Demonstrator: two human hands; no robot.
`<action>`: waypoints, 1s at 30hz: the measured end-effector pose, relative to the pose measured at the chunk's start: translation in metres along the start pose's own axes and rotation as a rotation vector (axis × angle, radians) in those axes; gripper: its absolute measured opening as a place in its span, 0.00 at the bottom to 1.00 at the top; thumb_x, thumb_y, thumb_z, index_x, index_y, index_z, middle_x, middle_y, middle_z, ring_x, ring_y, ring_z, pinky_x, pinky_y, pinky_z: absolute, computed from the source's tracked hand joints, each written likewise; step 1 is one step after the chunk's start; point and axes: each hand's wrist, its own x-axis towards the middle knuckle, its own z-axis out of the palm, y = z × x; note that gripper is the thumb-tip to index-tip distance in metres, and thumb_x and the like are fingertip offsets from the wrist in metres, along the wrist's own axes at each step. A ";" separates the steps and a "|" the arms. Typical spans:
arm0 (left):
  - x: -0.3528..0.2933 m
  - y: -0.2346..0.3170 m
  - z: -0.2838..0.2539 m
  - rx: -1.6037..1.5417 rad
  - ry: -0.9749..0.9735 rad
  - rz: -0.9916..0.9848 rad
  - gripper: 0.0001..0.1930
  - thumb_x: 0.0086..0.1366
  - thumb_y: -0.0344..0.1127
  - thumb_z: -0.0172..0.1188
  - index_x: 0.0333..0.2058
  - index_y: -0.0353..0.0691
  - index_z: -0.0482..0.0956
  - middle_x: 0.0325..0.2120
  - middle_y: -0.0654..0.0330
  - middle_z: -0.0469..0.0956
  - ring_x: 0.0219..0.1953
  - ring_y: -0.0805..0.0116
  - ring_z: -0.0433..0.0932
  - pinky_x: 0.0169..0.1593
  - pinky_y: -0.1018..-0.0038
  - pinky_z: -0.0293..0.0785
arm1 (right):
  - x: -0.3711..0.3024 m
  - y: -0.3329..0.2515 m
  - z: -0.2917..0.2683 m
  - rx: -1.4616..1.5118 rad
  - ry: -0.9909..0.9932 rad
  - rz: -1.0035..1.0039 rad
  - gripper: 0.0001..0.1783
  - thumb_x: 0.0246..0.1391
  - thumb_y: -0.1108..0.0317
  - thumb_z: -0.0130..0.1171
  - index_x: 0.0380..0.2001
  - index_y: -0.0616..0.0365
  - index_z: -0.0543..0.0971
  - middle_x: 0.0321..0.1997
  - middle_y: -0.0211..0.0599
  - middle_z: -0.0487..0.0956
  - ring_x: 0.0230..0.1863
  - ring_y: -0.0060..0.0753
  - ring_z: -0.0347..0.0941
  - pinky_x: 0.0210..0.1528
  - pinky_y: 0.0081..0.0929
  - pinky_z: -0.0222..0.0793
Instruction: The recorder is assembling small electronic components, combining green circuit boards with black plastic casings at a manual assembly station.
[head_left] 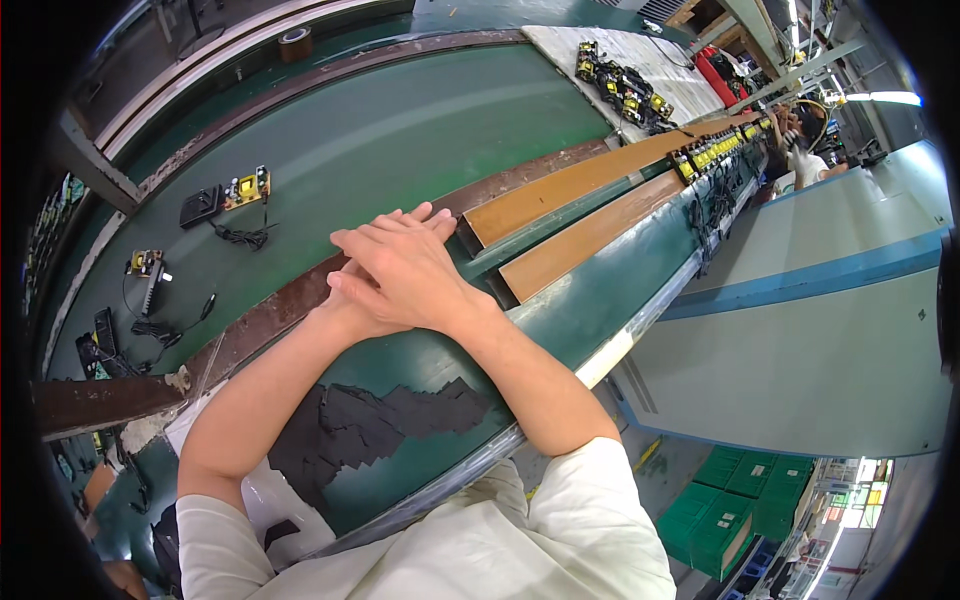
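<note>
My two hands rest crossed at the edge of the green conveyor belt [400, 120], with no object in either. On top lies my right hand [420, 275], its fingers stretched across the back of my left hand [438, 222]. Most of the left hand is covered, but its straight fingertips show beyond the right one. Just right of the hands begin two long brown rails [590, 235] with a green strip between them. A pile of thin black sheets [375, 430] lies on the green bench below my forearms.
Circuit boards [248, 188] with black cases and cables sit on the belt at left. A row of yellow-topped boards [715, 150] stands along the rails' far end. More boards [625, 90] lie on a white board. Green crates [715, 520] stand lower right. Another person [815, 168] is far right.
</note>
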 end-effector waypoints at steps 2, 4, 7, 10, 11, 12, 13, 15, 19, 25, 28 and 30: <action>0.002 0.000 -0.001 0.015 0.006 0.033 0.38 0.66 0.42 0.66 0.74 0.42 0.66 0.77 0.54 0.60 0.79 0.53 0.56 0.78 0.58 0.52 | 0.002 -0.002 0.002 0.005 0.014 -0.014 0.23 0.49 0.58 0.73 0.43 0.63 0.83 0.35 0.45 0.83 0.42 0.51 0.78 0.53 0.48 0.70; 0.006 0.000 0.001 0.028 0.017 0.064 0.38 0.66 0.42 0.66 0.74 0.42 0.66 0.77 0.53 0.60 0.79 0.53 0.56 0.78 0.57 0.52 | 0.001 -0.006 0.003 -0.010 0.003 -0.001 0.23 0.50 0.58 0.73 0.43 0.63 0.83 0.36 0.45 0.83 0.43 0.51 0.78 0.54 0.50 0.70; 0.014 0.003 0.005 0.045 0.030 0.115 0.38 0.66 0.43 0.66 0.74 0.42 0.66 0.78 0.53 0.59 0.79 0.53 0.55 0.78 0.57 0.52 | 0.002 -0.007 0.003 -0.036 -0.011 -0.012 0.22 0.50 0.56 0.72 0.42 0.63 0.84 0.36 0.45 0.83 0.44 0.51 0.78 0.55 0.51 0.70; 0.024 0.005 0.009 0.063 0.028 0.176 0.38 0.66 0.43 0.66 0.74 0.42 0.66 0.78 0.53 0.58 0.80 0.53 0.55 0.78 0.57 0.52 | 0.001 -0.007 0.005 -0.069 -0.010 -0.029 0.21 0.52 0.55 0.71 0.40 0.62 0.85 0.36 0.45 0.82 0.45 0.51 0.77 0.56 0.53 0.70; 0.028 0.006 0.010 0.070 0.025 0.199 0.38 0.66 0.43 0.66 0.74 0.42 0.66 0.78 0.53 0.58 0.80 0.53 0.54 0.78 0.57 0.52 | 0.000 -0.008 0.005 -0.078 -0.021 -0.030 0.21 0.52 0.53 0.71 0.39 0.62 0.85 0.36 0.45 0.82 0.45 0.52 0.77 0.56 0.53 0.69; 0.033 0.007 0.012 0.077 0.022 0.222 0.39 0.67 0.43 0.66 0.74 0.42 0.66 0.78 0.53 0.58 0.80 0.53 0.54 0.78 0.57 0.52 | -0.001 -0.008 0.006 -0.086 -0.031 -0.031 0.22 0.52 0.52 0.70 0.38 0.62 0.85 0.36 0.45 0.81 0.45 0.52 0.76 0.57 0.54 0.69; 0.038 0.010 0.008 0.089 0.023 0.246 0.39 0.67 0.43 0.66 0.74 0.42 0.66 0.78 0.53 0.58 0.80 0.53 0.54 0.78 0.57 0.52 | -0.001 -0.010 0.006 -0.096 -0.039 -0.037 0.22 0.53 0.51 0.70 0.38 0.61 0.86 0.36 0.45 0.80 0.45 0.52 0.76 0.57 0.54 0.69; 0.037 0.009 0.009 0.079 0.026 0.251 0.38 0.67 0.44 0.65 0.74 0.42 0.66 0.78 0.53 0.58 0.80 0.52 0.54 0.78 0.56 0.52 | -0.001 -0.013 0.008 -0.119 -0.047 -0.018 0.21 0.54 0.51 0.70 0.38 0.61 0.85 0.37 0.45 0.80 0.45 0.52 0.76 0.57 0.53 0.69; 0.039 0.009 0.013 0.013 0.021 0.255 0.37 0.67 0.44 0.64 0.73 0.42 0.67 0.78 0.53 0.58 0.80 0.51 0.53 0.78 0.55 0.51 | 0.001 -0.019 0.013 -0.202 -0.080 0.046 0.21 0.55 0.51 0.69 0.39 0.61 0.85 0.40 0.46 0.79 0.47 0.54 0.76 0.56 0.52 0.69; 0.043 0.009 0.015 -0.100 0.000 0.231 0.36 0.68 0.45 0.62 0.73 0.42 0.68 0.78 0.53 0.59 0.81 0.50 0.51 0.79 0.53 0.50 | 0.000 -0.013 0.011 -0.184 -0.086 0.086 0.24 0.55 0.51 0.69 0.45 0.61 0.84 0.42 0.48 0.78 0.49 0.56 0.76 0.56 0.53 0.71; 0.041 0.012 0.011 -0.065 -0.011 0.222 0.36 0.68 0.45 0.62 0.73 0.42 0.68 0.78 0.53 0.59 0.81 0.51 0.51 0.79 0.53 0.48 | 0.000 -0.007 0.006 -0.070 -0.076 0.084 0.25 0.56 0.52 0.69 0.48 0.61 0.83 0.45 0.48 0.78 0.51 0.57 0.76 0.56 0.52 0.71; 0.039 0.013 0.005 -0.043 -0.016 0.204 0.36 0.68 0.44 0.62 0.73 0.42 0.68 0.78 0.53 0.59 0.81 0.51 0.51 0.80 0.53 0.48 | 0.002 -0.005 0.002 0.014 -0.073 0.076 0.27 0.56 0.52 0.69 0.51 0.60 0.82 0.46 0.49 0.78 0.52 0.58 0.76 0.57 0.52 0.72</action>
